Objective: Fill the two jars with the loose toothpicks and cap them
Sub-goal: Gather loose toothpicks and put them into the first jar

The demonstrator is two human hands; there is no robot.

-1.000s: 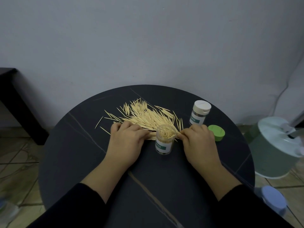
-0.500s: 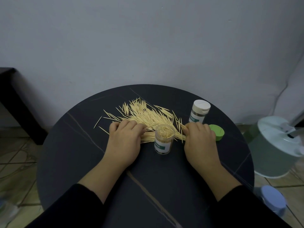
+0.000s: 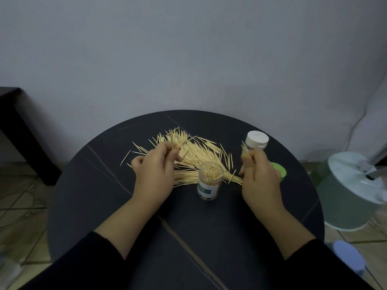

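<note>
The open jar (image 3: 210,181), packed with toothpicks, stands upright on the round black table (image 3: 88,197). Left of it the left hand (image 3: 156,174) pinches several toothpicks; right of it the right hand (image 3: 260,178) pinches a small bundle. The loose toothpicks (image 3: 201,152) lie behind it, the white-capped jar (image 3: 256,141) behind-right, the green cap (image 3: 279,171) right.

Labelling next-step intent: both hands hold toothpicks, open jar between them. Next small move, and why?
Probably drop the right hand's toothpicks into the open jar. It pinches a bunch upright beside the jar, whose green lid is off, and many toothpicks remain loose. The left hand's bunch is splayed.
</note>
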